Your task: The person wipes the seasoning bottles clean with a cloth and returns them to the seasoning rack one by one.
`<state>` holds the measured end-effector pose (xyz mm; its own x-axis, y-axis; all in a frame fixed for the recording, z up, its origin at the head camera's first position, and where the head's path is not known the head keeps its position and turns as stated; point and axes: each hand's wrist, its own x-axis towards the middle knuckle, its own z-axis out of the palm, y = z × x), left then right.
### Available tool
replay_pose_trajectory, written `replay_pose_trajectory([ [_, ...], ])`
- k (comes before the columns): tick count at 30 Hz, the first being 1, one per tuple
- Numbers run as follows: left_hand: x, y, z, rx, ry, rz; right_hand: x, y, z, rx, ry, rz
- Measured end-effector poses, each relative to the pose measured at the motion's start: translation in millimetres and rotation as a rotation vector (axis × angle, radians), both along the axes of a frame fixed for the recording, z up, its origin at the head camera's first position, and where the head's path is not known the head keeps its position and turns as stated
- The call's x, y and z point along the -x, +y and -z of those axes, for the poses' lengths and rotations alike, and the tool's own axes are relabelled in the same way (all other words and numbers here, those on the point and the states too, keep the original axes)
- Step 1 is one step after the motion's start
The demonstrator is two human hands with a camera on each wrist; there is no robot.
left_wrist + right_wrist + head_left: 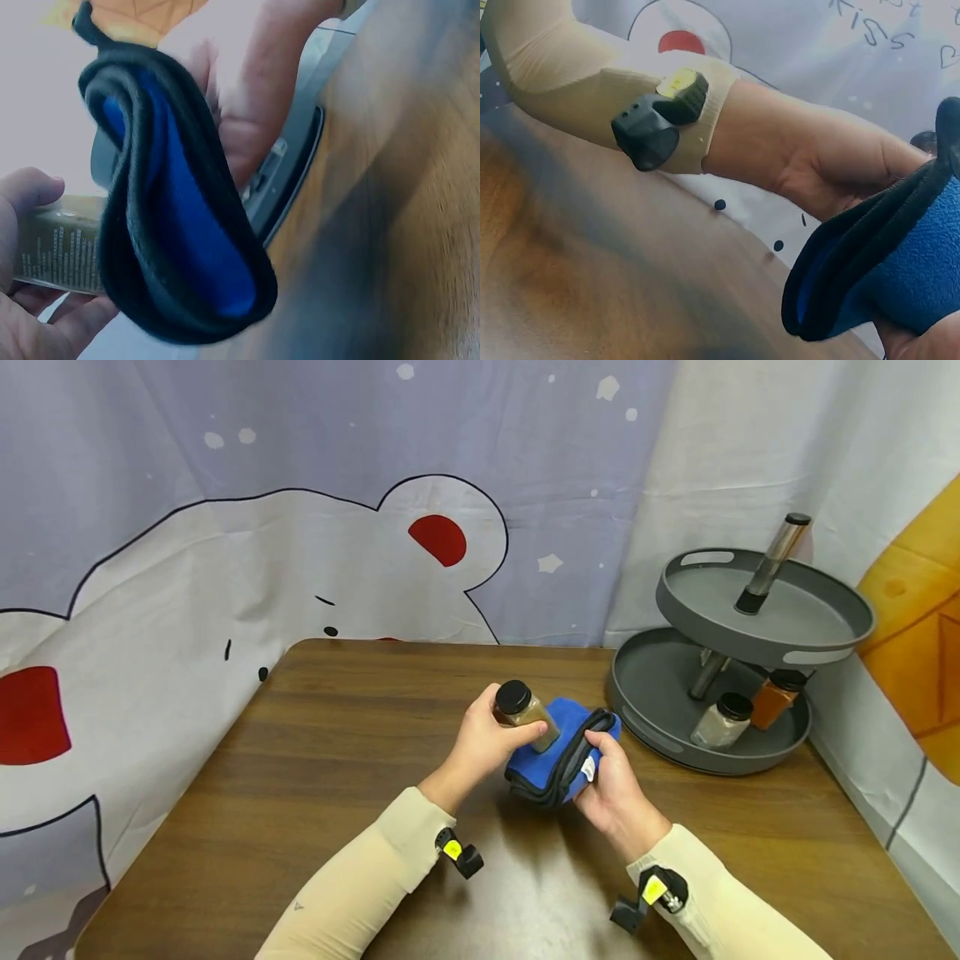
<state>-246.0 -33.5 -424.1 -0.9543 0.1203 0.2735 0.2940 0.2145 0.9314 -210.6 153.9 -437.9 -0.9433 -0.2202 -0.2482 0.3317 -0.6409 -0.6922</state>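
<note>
My left hand (486, 737) grips a square spice jar (542, 720) with a black lid, tilted above the table. In the left wrist view, small print covers the side of the jar (60, 251). My right hand (617, 789) holds a folded blue cloth (536, 768) with black edging and a white tag, thumb on top. The cloth lies against the jar's lower end. In the right wrist view the folded cloth (922, 262) hides most of the left hand's fingers and the jar.
A grey two-tier round tray (637, 727) stands at the table's back right. On its lower tier are a jar with pale contents (722, 725) and one with orange contents (774, 700). A patterned curtain (300, 552) hangs behind the brown table (300, 777).
</note>
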Motion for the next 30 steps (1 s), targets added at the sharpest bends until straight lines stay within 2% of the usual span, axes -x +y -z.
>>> replay_pose_trajectory([
  [4,-4.2,3,-5.6,0.002,-0.011,0.069,3.3,2,-3.4,0.006,-0.020,-0.037],
  [8,-5.2,2,-7.9,0.011,-0.031,0.093,5.6,2,-4.4,0.022,-0.049,-0.047],
  [13,-4.8,-3,-8.9,0.080,-0.009,0.041,4.5,-1,-6.7,0.021,-0.049,0.014],
  [16,-4.8,-6,-11.2,0.112,0.015,0.005,2.1,-3,-13.2,-0.031,0.009,0.086],
  [21,-6.6,-7,-16.0,0.222,0.085,0.000,-1.4,-3,-31.7,-0.194,0.203,0.211],
  [26,-10.7,-4,-16.6,0.294,0.072,0.037,-5.3,-6,-46.0,-0.326,0.480,0.292],
  [30,-13.4,-3,-16.9,0.312,0.054,0.090,-7.1,-6,-48.1,-0.588,0.753,0.283],
])
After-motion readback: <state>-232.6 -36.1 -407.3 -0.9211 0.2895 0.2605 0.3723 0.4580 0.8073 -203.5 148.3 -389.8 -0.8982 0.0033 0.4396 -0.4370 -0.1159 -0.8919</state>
